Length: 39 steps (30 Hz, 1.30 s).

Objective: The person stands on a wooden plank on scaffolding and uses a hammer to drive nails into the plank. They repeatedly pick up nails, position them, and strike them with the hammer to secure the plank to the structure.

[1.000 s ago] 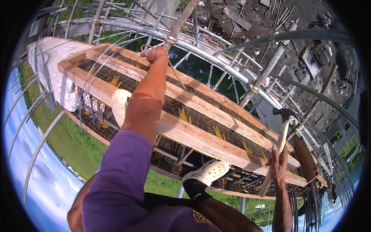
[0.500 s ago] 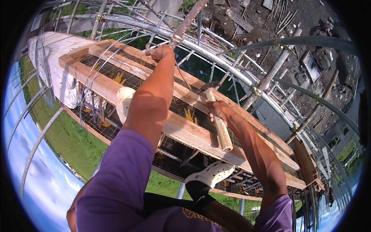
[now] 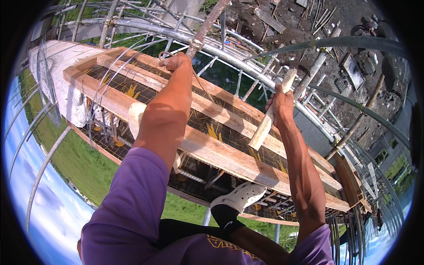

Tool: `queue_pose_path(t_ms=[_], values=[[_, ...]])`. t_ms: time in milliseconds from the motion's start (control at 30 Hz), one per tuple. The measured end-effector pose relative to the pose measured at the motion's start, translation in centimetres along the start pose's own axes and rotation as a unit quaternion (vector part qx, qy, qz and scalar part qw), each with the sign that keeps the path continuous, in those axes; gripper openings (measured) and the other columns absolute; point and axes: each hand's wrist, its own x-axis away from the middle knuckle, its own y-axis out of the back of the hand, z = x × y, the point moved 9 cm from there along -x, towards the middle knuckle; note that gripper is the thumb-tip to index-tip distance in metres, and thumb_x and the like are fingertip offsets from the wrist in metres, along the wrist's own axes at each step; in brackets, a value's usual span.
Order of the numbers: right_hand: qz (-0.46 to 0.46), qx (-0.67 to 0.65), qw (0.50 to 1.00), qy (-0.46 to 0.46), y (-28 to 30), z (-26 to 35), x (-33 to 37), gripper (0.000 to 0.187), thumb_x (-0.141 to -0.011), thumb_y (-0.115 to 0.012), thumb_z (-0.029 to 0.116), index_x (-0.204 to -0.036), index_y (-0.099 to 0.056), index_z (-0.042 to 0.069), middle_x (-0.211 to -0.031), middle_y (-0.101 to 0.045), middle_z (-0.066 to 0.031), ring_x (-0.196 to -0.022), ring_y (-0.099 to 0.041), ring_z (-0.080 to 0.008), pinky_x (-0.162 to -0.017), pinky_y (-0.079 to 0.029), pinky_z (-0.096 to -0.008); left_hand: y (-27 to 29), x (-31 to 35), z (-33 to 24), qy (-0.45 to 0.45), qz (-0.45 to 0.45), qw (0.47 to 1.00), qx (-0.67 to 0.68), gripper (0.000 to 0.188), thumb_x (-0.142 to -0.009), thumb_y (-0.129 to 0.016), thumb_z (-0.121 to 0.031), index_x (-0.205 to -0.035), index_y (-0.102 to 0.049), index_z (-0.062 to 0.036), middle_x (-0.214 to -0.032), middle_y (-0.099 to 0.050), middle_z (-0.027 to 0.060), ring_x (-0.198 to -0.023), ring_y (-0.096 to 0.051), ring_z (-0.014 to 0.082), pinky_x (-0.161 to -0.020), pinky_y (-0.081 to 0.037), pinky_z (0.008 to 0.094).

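My right hand is wrapped round the pale wooden handle of a hammer. It holds the hammer raised over the far edge of a timber-framed panel; the dark head shows only partly against the ground beyond. My left hand is closed round a thin bent steel rod at the panel's far side. The rod curls into a hook above the fist, and its straight end slants down to the dark, yellow-marked sheet between the timbers.
My white clogs straddle the panel's near side, above steel bars in a gap. Scaffold pipes curve along the far side. Loose wire hangs at the left. Far below lie debris-strewn ground and grass.
My right hand has lifted the hammer up and to the right, away from the rod's lower end, and its handle has swung round. My left hand stays on the rod, nearly still.
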Motion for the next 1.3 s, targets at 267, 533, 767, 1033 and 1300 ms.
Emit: queue_pose_path(t_ms=[267,533,767,1033,1300], values=[[0.316,0.089,0.920,-0.216,-6.6,-9.5,1.9,0.035,-0.105,-0.060,0.037,-0.095,-0.056,0.005,-0.068,-0.055,-0.0029,-0.052,-0.051,-0.0136,-0.048,-0.047,-0.0319,-0.7,0.5,-0.9,-0.045,0.018,0.998,-0.047,0.061,-0.084,-0.076,-0.011,-0.128,-0.034,0.0002,-0.110,-0.067,0.0309,-0.096,-0.074,0.0439,-0.086,-0.063,0.0505],[-0.050,-0.093,0.994,0.033,3.0,3.8,-4.8,0.030,-0.105,-0.058,0.031,-0.099,-0.050,0.003,-0.066,-0.050,-0.0035,-0.049,-0.051,-0.0150,-0.042,-0.048,-0.0313,-2.6,-1.1,0.1,-0.041,0.044,0.997,0.046,0.060,-0.087,-0.072,0.000,-0.131,-0.031,0.0011,-0.104,-0.065,0.0266,-0.073,-0.075,0.0342,-0.047,-0.062,0.0377],[0.319,0.069,0.903,-0.279,-8.2,-12.4,2.8,0.020,-0.105,-0.057,0.023,-0.107,-0.056,0.004,-0.065,-0.053,-0.0022,-0.049,-0.051,-0.0138,-0.046,-0.048,-0.0319,-2.9,0.0,-0.2,-0.002,0.059,0.997,0.041,0.068,-0.083,-0.076,-0.005,-0.137,-0.034,-0.0018,-0.118,-0.065,0.0290,-0.093,-0.075,0.0406,-0.066,-0.067,0.0439],[-0.018,-0.179,0.982,-0.051,7.2,1.4,-7.9,0.025,-0.108,-0.054,0.030,-0.096,-0.051,0.008,-0.067,-0.051,-0.0027,-0.048,-0.047,-0.0136,-0.041,-0.046,-0.0332,-3.2,-0.7,0.1,-0.029,0.055,0.997,0.047,0.059,-0.086,-0.074,-0.001,-0.129,-0.035,0.0001,-0.108,-0.066,0.0271,-0.077,-0.076,0.0341,-0.060,-0.069,0.0388],[0.325,0.097,0.899,-0.278,-9.0,-11.4,5.8,0.024,-0.101,-0.062,0.022,-0.103,-0.056,-0.002,-0.066,-0.054,-0.0029,-0.049,-0.053,-0.0155,-0.042,-0.047,-0.0312,-3.8,-0.4,-0.2,-0.034,0.054,0.997,0.032,0.054,-0.085,-0.073,0.001,-0.125,-0.036,0.0001,-0.104,-0.067,0.0275,-0.077,-0.076,0.0354,-0.061,-0.069,0.0404]])
